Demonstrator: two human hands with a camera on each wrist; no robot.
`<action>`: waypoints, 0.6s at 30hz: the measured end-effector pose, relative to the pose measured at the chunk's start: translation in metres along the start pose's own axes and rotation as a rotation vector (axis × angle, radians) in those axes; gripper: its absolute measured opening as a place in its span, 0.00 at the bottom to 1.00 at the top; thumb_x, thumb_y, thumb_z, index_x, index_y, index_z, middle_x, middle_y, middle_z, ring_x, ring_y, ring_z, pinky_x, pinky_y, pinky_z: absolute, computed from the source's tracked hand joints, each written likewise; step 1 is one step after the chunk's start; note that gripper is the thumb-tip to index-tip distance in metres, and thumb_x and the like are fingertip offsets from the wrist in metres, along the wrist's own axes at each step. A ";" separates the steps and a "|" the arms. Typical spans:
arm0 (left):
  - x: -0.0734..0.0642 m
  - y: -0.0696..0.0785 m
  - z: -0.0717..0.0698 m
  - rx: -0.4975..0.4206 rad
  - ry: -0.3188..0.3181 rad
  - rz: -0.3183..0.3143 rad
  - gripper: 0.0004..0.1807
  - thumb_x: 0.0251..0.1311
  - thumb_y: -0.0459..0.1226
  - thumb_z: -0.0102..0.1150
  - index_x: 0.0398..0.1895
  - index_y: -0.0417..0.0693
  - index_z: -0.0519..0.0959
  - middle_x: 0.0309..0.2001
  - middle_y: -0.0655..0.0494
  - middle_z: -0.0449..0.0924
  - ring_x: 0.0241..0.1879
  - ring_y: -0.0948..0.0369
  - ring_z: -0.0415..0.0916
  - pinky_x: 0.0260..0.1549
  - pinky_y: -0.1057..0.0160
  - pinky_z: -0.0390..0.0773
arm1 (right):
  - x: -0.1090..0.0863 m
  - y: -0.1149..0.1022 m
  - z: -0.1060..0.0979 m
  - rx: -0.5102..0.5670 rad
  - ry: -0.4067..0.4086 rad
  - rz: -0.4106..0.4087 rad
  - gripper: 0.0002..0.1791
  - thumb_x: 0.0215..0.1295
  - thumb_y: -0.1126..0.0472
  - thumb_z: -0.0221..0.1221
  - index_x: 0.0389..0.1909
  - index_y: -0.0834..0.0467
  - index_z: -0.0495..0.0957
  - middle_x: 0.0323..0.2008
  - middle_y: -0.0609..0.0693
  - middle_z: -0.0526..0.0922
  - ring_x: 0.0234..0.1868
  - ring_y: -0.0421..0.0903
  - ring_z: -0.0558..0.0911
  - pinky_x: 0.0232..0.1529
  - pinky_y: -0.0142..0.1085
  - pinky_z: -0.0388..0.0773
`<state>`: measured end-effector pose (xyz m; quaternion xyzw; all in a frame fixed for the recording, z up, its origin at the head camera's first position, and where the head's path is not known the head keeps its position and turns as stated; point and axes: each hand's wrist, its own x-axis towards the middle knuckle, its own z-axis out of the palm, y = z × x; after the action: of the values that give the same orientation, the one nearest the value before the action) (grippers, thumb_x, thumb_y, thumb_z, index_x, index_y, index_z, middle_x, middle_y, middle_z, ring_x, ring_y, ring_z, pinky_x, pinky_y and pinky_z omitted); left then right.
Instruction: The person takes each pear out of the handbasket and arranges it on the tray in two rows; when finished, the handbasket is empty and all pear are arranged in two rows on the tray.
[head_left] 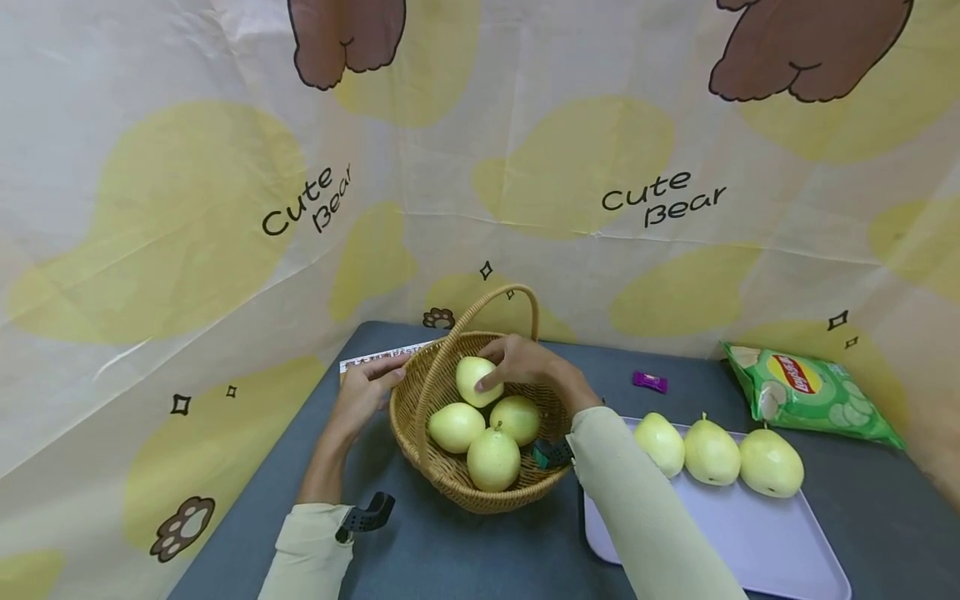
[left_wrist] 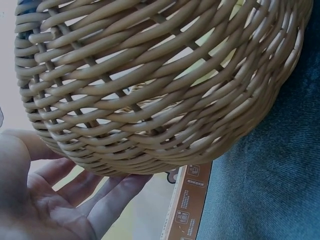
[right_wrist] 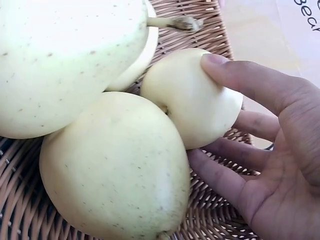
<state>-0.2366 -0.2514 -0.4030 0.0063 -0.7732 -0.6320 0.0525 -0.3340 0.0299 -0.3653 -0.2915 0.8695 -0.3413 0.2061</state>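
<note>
A round wicker basket (head_left: 450, 490) with a tall arched handle holds several pale yellow-green pears. My right hand (head_left: 521, 367) reaches into it and grips the rearmost pear (head_left: 471, 379). In the right wrist view the thumb lies on top of that pear (right_wrist: 187, 100), with the fingers round its far side. Other pears (head_left: 492, 458) lie close in front of it. My left hand (head_left: 367, 392) touches the basket's left rim. In the left wrist view its fingers (left_wrist: 112, 200) are extended and loosely spread at the weave, their tips partly hidden by the basket.
Right of the basket, a lilac tray (head_left: 757, 542) bears three pears (head_left: 711, 452) in a row. Behind it are a green chip bag (head_left: 813, 396) and a small purple wrapped sweet (head_left: 650, 382). A printed box (head_left: 382, 357) lies behind the left hand. Patterned cloth walls border the dark tabletop.
</note>
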 end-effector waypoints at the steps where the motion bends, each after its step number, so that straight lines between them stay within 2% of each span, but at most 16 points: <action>1: 0.000 0.000 0.000 0.001 0.002 0.000 0.21 0.77 0.35 0.58 0.68 0.39 0.80 0.66 0.35 0.80 0.56 0.47 0.84 0.44 0.60 0.89 | -0.001 -0.001 -0.001 -0.004 -0.001 -0.006 0.32 0.63 0.51 0.76 0.67 0.55 0.82 0.60 0.51 0.86 0.54 0.46 0.84 0.58 0.44 0.82; 12: -0.002 0.001 0.001 0.010 0.013 -0.002 0.21 0.77 0.36 0.58 0.68 0.39 0.80 0.67 0.35 0.79 0.59 0.44 0.82 0.44 0.61 0.89 | -0.018 -0.016 -0.010 -0.039 0.038 -0.016 0.31 0.62 0.45 0.75 0.64 0.52 0.83 0.56 0.47 0.87 0.54 0.46 0.84 0.59 0.45 0.81; 18: -0.001 0.003 0.001 0.016 0.004 -0.003 0.21 0.77 0.36 0.58 0.69 0.40 0.80 0.67 0.36 0.79 0.60 0.45 0.82 0.46 0.60 0.89 | -0.031 -0.020 -0.014 0.036 0.076 -0.017 0.27 0.60 0.47 0.76 0.58 0.54 0.86 0.50 0.48 0.88 0.47 0.47 0.85 0.53 0.42 0.83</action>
<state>-0.2352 -0.2498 -0.4007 0.0091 -0.7783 -0.6256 0.0530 -0.3113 0.0447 -0.3361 -0.2818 0.8680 -0.3692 0.1754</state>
